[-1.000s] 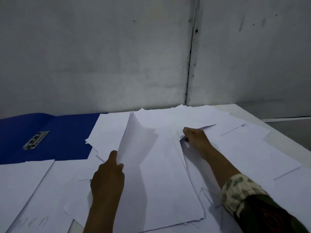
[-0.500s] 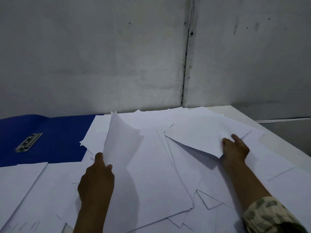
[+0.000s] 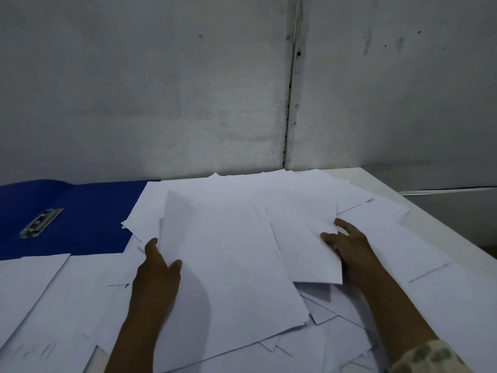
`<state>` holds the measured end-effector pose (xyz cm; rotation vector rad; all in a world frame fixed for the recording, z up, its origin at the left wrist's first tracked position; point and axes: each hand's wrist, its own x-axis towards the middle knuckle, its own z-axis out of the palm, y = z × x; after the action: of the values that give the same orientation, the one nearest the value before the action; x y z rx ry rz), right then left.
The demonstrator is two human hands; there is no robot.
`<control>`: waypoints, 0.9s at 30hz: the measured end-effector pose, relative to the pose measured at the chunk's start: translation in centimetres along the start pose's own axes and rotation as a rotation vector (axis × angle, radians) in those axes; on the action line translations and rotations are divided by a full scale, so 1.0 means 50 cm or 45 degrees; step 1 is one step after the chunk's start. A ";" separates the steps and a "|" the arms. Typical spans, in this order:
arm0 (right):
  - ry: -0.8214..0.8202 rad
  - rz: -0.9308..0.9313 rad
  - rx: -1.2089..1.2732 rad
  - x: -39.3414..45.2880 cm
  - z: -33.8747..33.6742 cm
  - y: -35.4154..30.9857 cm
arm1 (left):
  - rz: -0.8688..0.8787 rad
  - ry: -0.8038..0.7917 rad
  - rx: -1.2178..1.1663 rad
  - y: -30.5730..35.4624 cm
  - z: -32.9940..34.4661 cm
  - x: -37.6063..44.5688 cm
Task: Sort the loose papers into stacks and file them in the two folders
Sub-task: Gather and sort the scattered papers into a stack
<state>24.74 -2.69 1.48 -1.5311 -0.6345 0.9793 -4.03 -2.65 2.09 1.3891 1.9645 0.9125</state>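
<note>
Loose white papers (image 3: 382,238) cover the table in an untidy spread. My left hand (image 3: 157,267) grips the left edge of a stack of sheets (image 3: 228,265) in the middle, thumb on top. My right hand (image 3: 347,246) pinches the right edge of a single sheet (image 3: 301,238), which lies on the right part of that stack. An open blue folder (image 3: 88,224) lies at the far left, with its metal clip (image 3: 40,222) showing. Papers overlap the folder's right and near edges.
A grey wall (image 3: 188,90) rises right behind the table. The white table edge (image 3: 419,211) runs diagonally at the right, with a drop beyond it. More sheets (image 3: 32,305) lie at the near left, one with faint pencil marks.
My right hand pulled a sheet from the far right pile and brought it left onto the central stack. The stack's raised left edge under my left hand has dropped lower.
</note>
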 end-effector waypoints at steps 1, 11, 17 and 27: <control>-0.012 -0.033 -0.078 -0.001 0.001 0.001 | -0.002 -0.008 -0.007 0.000 0.000 0.000; 0.214 -0.176 -0.484 0.006 -0.015 0.006 | 0.013 0.123 0.290 -0.022 -0.031 0.014; 0.318 -0.147 -0.487 0.010 -0.032 0.013 | 0.018 0.131 0.304 -0.025 -0.029 0.018; 0.536 -0.067 0.092 0.004 -0.069 -0.015 | -0.010 0.171 0.361 -0.033 -0.035 0.026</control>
<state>27.87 -4.17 2.16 -1.5848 -0.3340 0.6052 -6.72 -2.14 1.81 1.5057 2.2697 0.7624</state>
